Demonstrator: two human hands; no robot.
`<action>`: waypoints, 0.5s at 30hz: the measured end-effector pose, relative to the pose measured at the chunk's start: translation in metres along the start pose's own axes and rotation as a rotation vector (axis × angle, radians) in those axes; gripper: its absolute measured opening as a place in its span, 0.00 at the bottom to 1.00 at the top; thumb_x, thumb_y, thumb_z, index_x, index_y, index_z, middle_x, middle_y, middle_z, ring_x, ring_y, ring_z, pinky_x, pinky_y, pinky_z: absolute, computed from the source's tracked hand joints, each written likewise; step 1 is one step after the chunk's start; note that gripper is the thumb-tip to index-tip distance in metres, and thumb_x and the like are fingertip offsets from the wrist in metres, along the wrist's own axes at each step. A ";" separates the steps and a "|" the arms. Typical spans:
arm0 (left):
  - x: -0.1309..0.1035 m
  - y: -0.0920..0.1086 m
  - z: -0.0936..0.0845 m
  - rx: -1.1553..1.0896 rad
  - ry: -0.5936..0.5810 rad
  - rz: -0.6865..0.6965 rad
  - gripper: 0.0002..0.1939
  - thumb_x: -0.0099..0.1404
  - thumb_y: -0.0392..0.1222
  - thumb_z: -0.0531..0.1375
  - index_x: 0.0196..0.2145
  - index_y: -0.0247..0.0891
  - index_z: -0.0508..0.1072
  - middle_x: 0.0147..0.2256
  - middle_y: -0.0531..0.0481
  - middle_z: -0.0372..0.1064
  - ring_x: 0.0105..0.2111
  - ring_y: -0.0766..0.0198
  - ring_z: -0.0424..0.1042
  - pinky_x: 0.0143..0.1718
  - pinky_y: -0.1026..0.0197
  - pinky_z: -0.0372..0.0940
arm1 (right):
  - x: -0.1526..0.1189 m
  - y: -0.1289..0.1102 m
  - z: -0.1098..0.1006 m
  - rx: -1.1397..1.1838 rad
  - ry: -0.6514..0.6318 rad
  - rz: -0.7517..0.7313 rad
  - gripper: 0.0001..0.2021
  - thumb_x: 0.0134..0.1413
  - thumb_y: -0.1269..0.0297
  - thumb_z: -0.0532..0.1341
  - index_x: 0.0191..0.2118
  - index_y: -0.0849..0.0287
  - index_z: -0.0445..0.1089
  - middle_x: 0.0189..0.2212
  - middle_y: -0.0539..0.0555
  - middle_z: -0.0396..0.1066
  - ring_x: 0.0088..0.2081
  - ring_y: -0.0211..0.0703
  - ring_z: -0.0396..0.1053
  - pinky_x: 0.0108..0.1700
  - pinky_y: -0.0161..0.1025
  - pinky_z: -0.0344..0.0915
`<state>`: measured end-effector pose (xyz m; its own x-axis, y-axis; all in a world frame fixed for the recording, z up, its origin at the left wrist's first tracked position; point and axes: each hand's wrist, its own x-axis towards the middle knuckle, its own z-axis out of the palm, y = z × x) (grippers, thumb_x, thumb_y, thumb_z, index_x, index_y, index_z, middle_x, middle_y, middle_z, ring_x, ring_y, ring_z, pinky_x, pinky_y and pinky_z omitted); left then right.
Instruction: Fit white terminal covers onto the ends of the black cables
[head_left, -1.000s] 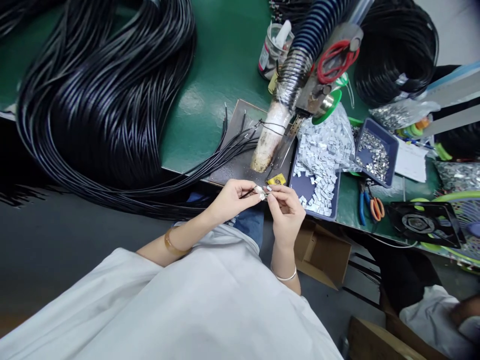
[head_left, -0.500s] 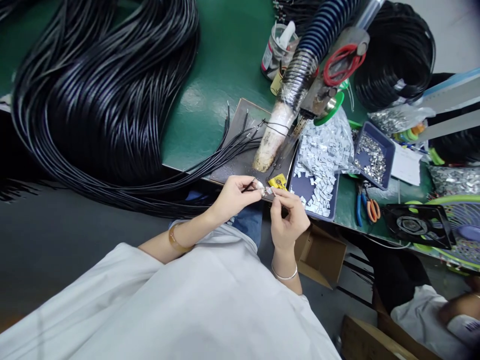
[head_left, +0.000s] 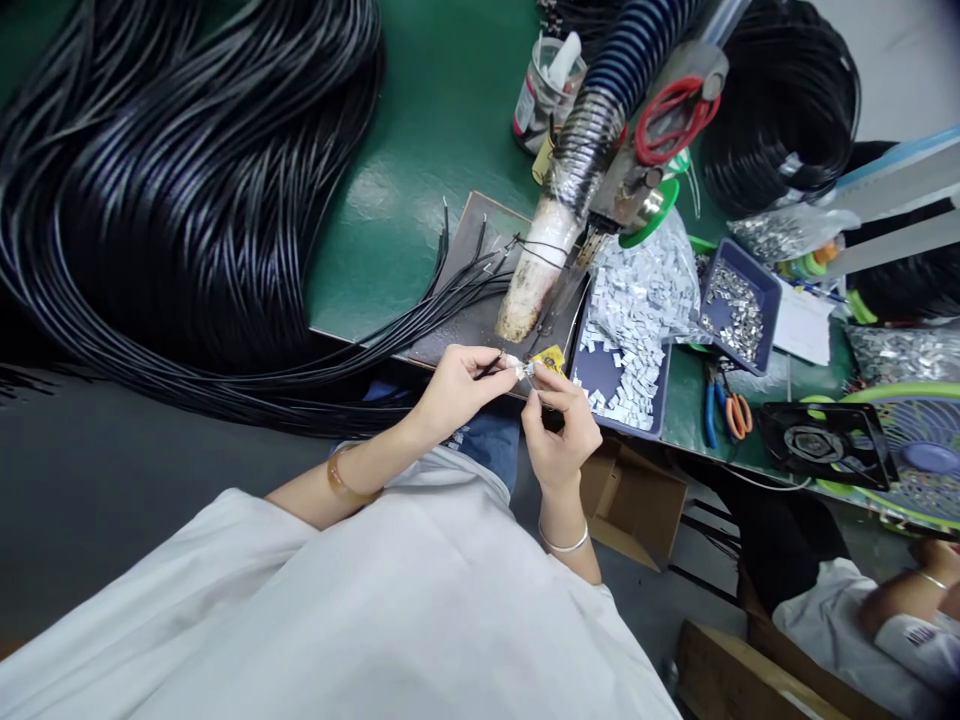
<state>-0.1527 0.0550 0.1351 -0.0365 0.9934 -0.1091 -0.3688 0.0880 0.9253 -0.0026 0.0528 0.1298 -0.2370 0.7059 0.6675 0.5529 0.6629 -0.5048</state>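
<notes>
My left hand (head_left: 459,392) is closed in a pinch on the end of a black cable (head_left: 491,364), in front of the bench edge. Facing it, my right hand (head_left: 564,428) is pinched too, its fingertips against a small whitish, metallic-looking piece (head_left: 529,370) at the cable's tip. That piece is too small to make out clearly, and the fingers partly cover it. Just behind the fingertips lies a yellow label (head_left: 551,358). A dark work plate (head_left: 450,340) carries several loose cable ends (head_left: 465,285) beyond my left hand.
A wrapped extraction hose (head_left: 521,300) hangs low above the plate. To the right stand a tray of small white pieces (head_left: 656,400), a tray of metal parts (head_left: 769,300), pliers (head_left: 739,415) and a black fan (head_left: 825,445). A large cable bundle (head_left: 187,200) fills the left. Another person (head_left: 847,610) sits at lower right.
My right hand has come slightly closer to my left, and the fingertips now nearly meet at the cable's tip. The whole view has shifted a little, so the scene sits further left.
</notes>
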 end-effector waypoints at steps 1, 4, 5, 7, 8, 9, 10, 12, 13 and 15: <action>0.000 0.000 0.001 0.005 0.010 0.003 0.06 0.56 0.39 0.66 0.25 0.32 0.77 0.26 0.52 0.73 0.28 0.69 0.68 0.35 0.66 0.64 | 0.000 0.001 0.001 -0.008 -0.002 -0.012 0.08 0.55 0.75 0.62 0.38 0.55 0.68 0.44 0.55 0.79 0.45 0.41 0.78 0.46 0.39 0.76; 0.002 0.000 0.003 0.000 0.047 -0.004 0.05 0.54 0.38 0.66 0.25 0.33 0.77 0.26 0.53 0.73 0.28 0.69 0.68 0.35 0.66 0.64 | -0.002 0.002 0.002 0.041 0.004 0.037 0.07 0.56 0.75 0.61 0.38 0.56 0.67 0.48 0.58 0.77 0.45 0.41 0.78 0.43 0.38 0.77; 0.002 0.000 0.003 -0.005 0.059 -0.010 0.05 0.54 0.38 0.66 0.25 0.33 0.77 0.25 0.53 0.73 0.28 0.69 0.68 0.34 0.66 0.64 | -0.002 0.002 0.003 0.066 0.004 0.075 0.06 0.57 0.74 0.61 0.38 0.56 0.67 0.50 0.59 0.76 0.45 0.42 0.78 0.41 0.38 0.78; 0.003 0.000 0.004 -0.012 0.089 -0.017 0.05 0.53 0.38 0.66 0.26 0.33 0.77 0.24 0.54 0.71 0.27 0.70 0.67 0.33 0.66 0.63 | -0.001 0.002 0.004 0.096 -0.004 0.142 0.04 0.59 0.72 0.60 0.37 0.57 0.67 0.50 0.59 0.76 0.44 0.42 0.79 0.37 0.37 0.78; 0.003 0.000 0.004 -0.010 0.102 -0.016 0.06 0.53 0.39 0.66 0.25 0.33 0.76 0.24 0.55 0.70 0.26 0.70 0.66 0.32 0.66 0.62 | 0.000 0.002 0.004 0.101 -0.009 0.163 0.03 0.59 0.71 0.59 0.37 0.57 0.67 0.50 0.59 0.76 0.43 0.42 0.79 0.36 0.37 0.78; 0.004 0.001 0.004 -0.007 0.114 -0.013 0.06 0.53 0.39 0.66 0.25 0.33 0.75 0.23 0.55 0.69 0.25 0.71 0.65 0.31 0.67 0.61 | 0.001 0.002 0.004 0.105 -0.012 0.178 0.02 0.59 0.70 0.59 0.37 0.57 0.67 0.49 0.59 0.77 0.43 0.43 0.79 0.36 0.37 0.78; 0.004 0.001 0.004 -0.005 0.122 -0.008 0.07 0.54 0.39 0.66 0.24 0.33 0.75 0.22 0.56 0.67 0.24 0.71 0.64 0.30 0.67 0.60 | 0.001 0.002 0.004 0.111 -0.012 0.187 0.02 0.59 0.70 0.59 0.37 0.57 0.67 0.49 0.59 0.77 0.43 0.43 0.79 0.36 0.37 0.78; 0.006 0.001 0.004 -0.007 0.121 -0.002 0.08 0.54 0.39 0.66 0.22 0.33 0.73 0.21 0.56 0.66 0.24 0.72 0.62 0.30 0.67 0.59 | 0.003 0.002 0.004 0.123 -0.015 0.197 0.02 0.59 0.70 0.60 0.37 0.57 0.67 0.49 0.59 0.77 0.43 0.43 0.79 0.36 0.37 0.78; 0.006 0.001 0.004 -0.009 0.115 -0.002 0.08 0.54 0.39 0.66 0.22 0.33 0.73 0.21 0.56 0.66 0.24 0.72 0.62 0.30 0.67 0.59 | 0.003 0.003 0.004 0.125 -0.017 0.199 0.02 0.59 0.70 0.60 0.37 0.57 0.67 0.49 0.59 0.77 0.43 0.42 0.79 0.36 0.37 0.78; 0.007 0.001 0.004 -0.011 0.104 0.003 0.08 0.54 0.38 0.65 0.22 0.33 0.73 0.21 0.56 0.66 0.24 0.71 0.63 0.30 0.67 0.60 | 0.003 0.003 0.004 0.121 -0.021 0.198 0.02 0.58 0.71 0.60 0.37 0.57 0.67 0.49 0.59 0.76 0.43 0.42 0.79 0.36 0.37 0.78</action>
<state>-0.1500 0.0624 0.1367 -0.1338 0.9804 -0.1444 -0.3783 0.0841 0.9218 -0.0047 0.0582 0.1282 -0.1507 0.8292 0.5383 0.4903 0.5355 -0.6877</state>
